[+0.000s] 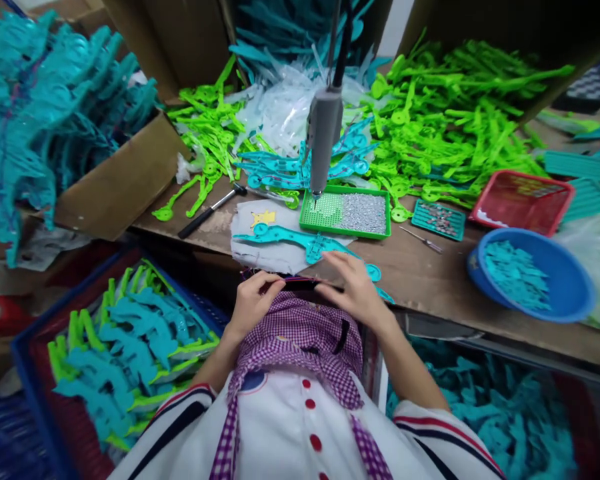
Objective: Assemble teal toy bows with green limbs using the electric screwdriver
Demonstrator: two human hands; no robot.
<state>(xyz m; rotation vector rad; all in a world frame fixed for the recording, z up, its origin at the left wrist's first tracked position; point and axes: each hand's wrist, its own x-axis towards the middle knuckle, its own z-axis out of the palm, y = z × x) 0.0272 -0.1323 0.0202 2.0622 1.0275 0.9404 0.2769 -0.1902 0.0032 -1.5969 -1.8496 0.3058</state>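
Observation:
Both my hands meet at the near edge of the wooden workbench [430,280], just above my chest. My left hand [253,300] and my right hand [353,287] grip the two ends of a small dark flat thing [300,283]; what it is stays unclear. Just beyond my fingers a teal plastic part [290,237] lies on a grey cloth pad [250,250]. A grey hanging power screwdriver [324,133] points down at a green tray of small screws [347,213].
Heaps of lime green parts [455,113] and teal parts [300,170] cover the back of the bench. A hammer [210,210], a blue bowl [533,277], a red basket [523,200] and cardboard boxes [125,180] stand around. A blue crate of assembled pieces [125,353] sits at lower left.

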